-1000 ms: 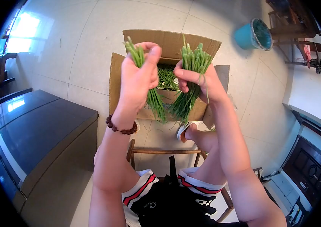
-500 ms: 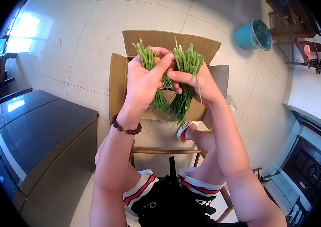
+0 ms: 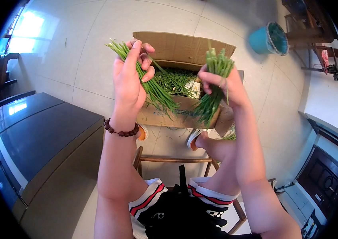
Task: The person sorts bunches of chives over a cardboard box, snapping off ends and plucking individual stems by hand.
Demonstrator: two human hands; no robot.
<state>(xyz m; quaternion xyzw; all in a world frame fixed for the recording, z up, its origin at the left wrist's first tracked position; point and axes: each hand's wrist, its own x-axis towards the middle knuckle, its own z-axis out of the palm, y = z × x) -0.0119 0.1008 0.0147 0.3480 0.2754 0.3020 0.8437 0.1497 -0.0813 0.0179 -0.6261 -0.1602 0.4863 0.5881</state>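
Observation:
My left hand [image 3: 128, 79] is closed round a thin bunch of green chives [image 3: 157, 93]. Their pale cut ends stick out at the upper left and the leaves slant down to the right. Held in my right hand [image 3: 230, 87] is a thicker bunch of chives [image 3: 219, 63], cut ends up, leaves hanging. The two hands are apart, above an open cardboard box [image 3: 165, 46]. More loose chives [image 3: 173, 79] lie in the box beside a whitish piece [image 3: 193, 89] that I cannot make out.
A teal bucket [image 3: 259, 41] with a plastic liner stands at the upper right. A dark glossy cabinet [image 3: 45, 135] is on the left. A wooden bar [image 3: 175, 159] crosses in front of my legs. Some green scraps [image 3: 229, 135] lie on the floor near my foot.
My hands have moved apart from near each other over the box, the left going left and the right going right, each with its bunch. The box's contents now show between them.

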